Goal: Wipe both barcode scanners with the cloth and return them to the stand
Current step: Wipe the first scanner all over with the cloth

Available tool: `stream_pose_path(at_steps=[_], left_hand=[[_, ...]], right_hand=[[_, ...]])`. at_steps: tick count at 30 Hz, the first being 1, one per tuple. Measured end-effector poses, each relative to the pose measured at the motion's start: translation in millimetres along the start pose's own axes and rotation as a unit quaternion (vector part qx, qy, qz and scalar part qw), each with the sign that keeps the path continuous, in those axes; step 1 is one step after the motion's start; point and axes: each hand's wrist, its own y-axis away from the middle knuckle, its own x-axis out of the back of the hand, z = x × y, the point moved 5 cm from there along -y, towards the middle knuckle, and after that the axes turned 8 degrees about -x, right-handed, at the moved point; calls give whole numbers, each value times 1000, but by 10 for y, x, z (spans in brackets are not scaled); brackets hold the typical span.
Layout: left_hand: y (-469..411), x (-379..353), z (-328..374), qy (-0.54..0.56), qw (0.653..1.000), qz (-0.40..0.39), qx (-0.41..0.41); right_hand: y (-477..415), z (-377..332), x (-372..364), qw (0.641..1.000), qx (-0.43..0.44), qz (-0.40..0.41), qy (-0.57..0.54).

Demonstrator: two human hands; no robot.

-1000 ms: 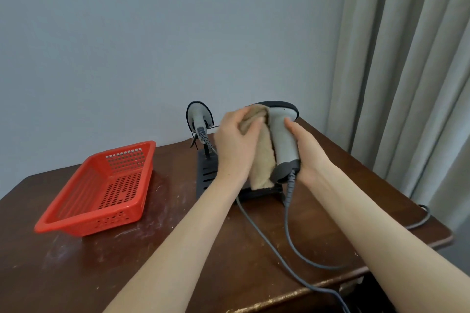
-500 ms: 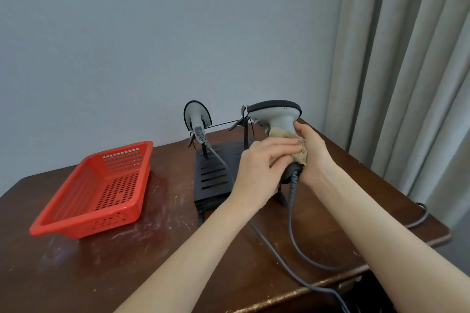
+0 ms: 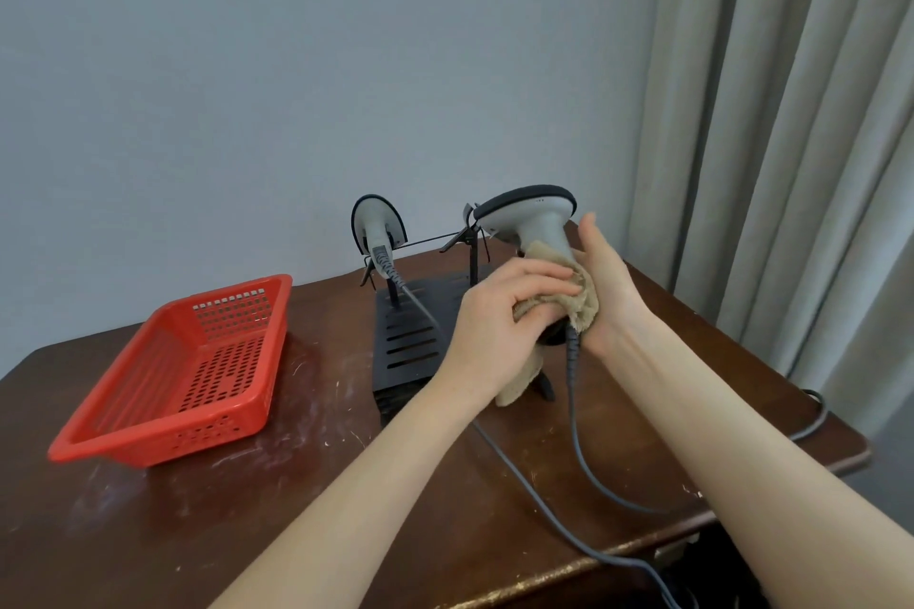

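Observation:
A grey barcode scanner [image 3: 531, 213] stands upright in the air above the black stand [image 3: 410, 336]. My right hand [image 3: 608, 292] holds it by the handle from the right. My left hand [image 3: 499, 317] presses a tan cloth [image 3: 578, 307] around the lower handle, and a flap of the cloth hangs below. The second grey scanner [image 3: 378, 225] hangs on the stand's left hook, its cable running down across the table.
A red perforated basket [image 3: 183, 371] sits on the left of the dark wooden table [image 3: 247, 509]. Two grey cables [image 3: 578, 450] trail toward the front right edge. Grey curtains [image 3: 791, 114] hang at the right, a plain wall behind.
My left hand has slid the cloth down from the scanner's head to its lower handle. The scanner's head is now uncovered. The right hand keeps its hold.

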Motion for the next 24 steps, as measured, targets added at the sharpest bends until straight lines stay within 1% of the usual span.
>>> stream_pose_path(at_steps=[2, 4, 6, 9, 12, 14, 16, 20, 22, 24], left_hand=[[-98, 61, -68, -10, 999, 30, 24], [-203, 158, -139, -14, 995, 72, 60], [-246, 198, -170, -26, 993, 90, 72], [-169, 97, -53, -50, 997, 49, 42], [-62, -5, 30, -64, 998, -2, 1], [-86, 13, 32, -83, 996, -14, -19], [-187, 68, 5, -122, 992, -6, -20], [-329, 131, -43, -182, 983, 31, 6], [-231, 93, 8, -163, 986, 45, -5], [-52, 45, 63, -107, 993, 52, -27]], right_hand=[[4, 69, -48, 1000, -2, -12, -8], [16, 122, -92, 1000, 3, -7, 4], [28, 134, -126, 1000, 10, -7, 15], [58, 91, -152, 999, 18, -38, 5], [66, 54, -95, 999, 21, -27, 19], [74, 58, -108, 999, 21, -35, 19], [80, 82, -177, 998, 24, -53, 18], [132, 104, -321, 996, 31, -79, -13], [140, 17, -298, 997, 40, -66, 8], [130, -56, -238, 997, 34, -41, 51]])
